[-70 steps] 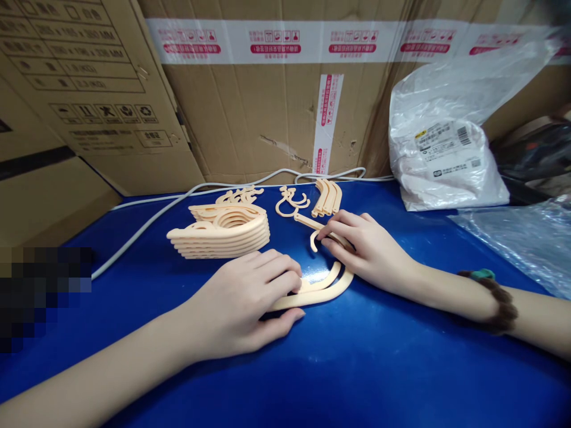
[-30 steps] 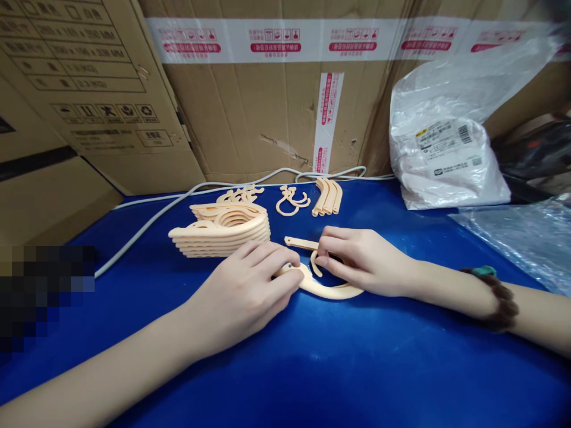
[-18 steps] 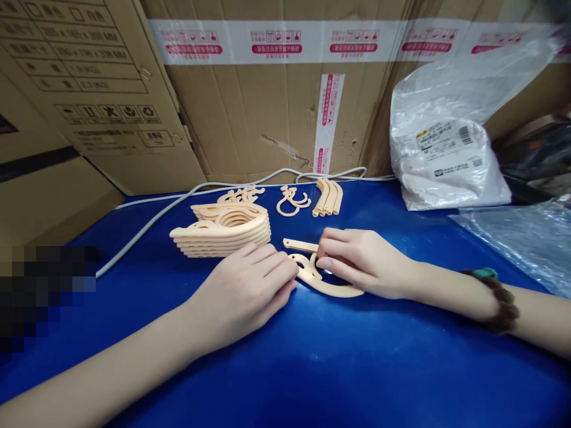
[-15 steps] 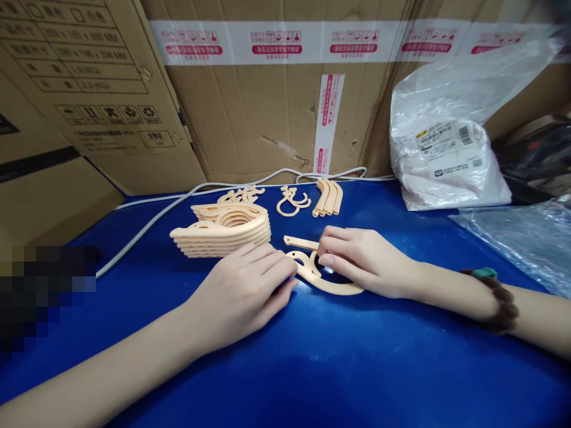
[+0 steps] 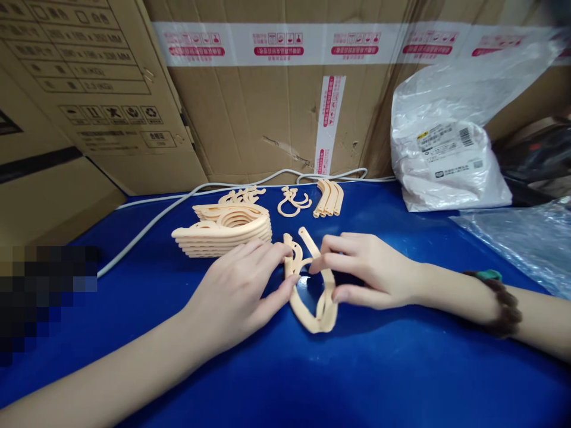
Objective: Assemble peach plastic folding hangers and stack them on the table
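Observation:
A cream plastic folding hanger [image 5: 316, 324] is on the blue table, its curved end toward me and its two arms pointing away. My left hand [image 5: 247, 285] pinches the hanger's left side between thumb and fingers. On the right side, my right hand [image 5: 375, 270] has its thumb against the outer edge and its fingers bent over the arm. Beyond my left hand sits a neat stack of cream hanger frames [image 5: 223, 235]. Loose hanger hooks [image 5: 294, 202] lie behind the hanger, with several curved hanger arms [image 5: 329, 198] beside them.
More small cream pieces [image 5: 243, 195] lie behind the stack. A white cable [image 5: 147, 235] runs along the back and left of the blue table [image 5: 312, 380]. Cardboard boxes [image 5: 267, 119] wall off the back. At right are a labelled white plastic bag [image 5: 450, 160] and clear plastic wrap [image 5: 526, 238].
The hanger has turned, so its curved end now points toward me and its arms point away. My right hand's fingers have spread and shifted along the arm. My left hand stays nearly in place.

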Motion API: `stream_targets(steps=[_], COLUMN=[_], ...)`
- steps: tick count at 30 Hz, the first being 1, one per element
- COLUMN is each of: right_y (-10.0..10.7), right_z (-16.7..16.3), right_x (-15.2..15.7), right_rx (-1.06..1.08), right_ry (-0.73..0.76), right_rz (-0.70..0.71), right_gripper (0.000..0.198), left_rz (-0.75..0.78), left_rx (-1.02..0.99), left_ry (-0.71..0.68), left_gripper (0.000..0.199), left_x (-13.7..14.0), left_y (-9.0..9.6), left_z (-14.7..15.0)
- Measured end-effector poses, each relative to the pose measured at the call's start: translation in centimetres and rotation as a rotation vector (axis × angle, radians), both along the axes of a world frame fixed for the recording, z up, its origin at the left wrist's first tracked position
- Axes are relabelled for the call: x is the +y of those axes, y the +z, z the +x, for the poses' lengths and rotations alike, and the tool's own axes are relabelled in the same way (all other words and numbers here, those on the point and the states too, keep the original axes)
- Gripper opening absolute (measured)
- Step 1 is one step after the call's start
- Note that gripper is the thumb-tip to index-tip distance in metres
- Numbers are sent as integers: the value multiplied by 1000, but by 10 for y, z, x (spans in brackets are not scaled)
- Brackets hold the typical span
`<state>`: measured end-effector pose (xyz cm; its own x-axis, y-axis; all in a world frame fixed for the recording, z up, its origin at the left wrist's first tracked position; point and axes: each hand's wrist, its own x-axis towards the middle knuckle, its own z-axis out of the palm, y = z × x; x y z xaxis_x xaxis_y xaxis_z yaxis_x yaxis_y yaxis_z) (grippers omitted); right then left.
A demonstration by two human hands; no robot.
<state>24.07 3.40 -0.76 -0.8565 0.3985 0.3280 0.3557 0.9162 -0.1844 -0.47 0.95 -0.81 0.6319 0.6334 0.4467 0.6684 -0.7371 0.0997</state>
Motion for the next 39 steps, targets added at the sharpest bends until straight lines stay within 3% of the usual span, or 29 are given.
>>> stream_targets(steps=[3, 6, 18, 26, 33, 39], right_y=[0, 1, -2, 0, -3, -2], right_z=[-3, -5, -5, -6, -5, -4], right_x=[-5, -8, -6, -8, -7, -6], right_rx=[-96, -152, -95, -29, -9, -7], right_ry=[72, 83, 85, -93, -167, -56], right_rz=[175, 254, 292, 294, 260, 259], right_gripper=[39, 31, 31, 33, 34, 36], left_rz=[-64, -140, -209, -250, -131, -5], left_rx=[-48, -82, -148, -143, -132, -56], left_ry=[46, 69, 78, 52, -50, -91], left_gripper=[21, 19, 11, 16, 17, 18], left_x=[-1, -2, 0, 3, 8, 10], left_y=[-1, -2, -3, -4, -5, -4], left_z=[2, 3, 2, -1, -5, -8])
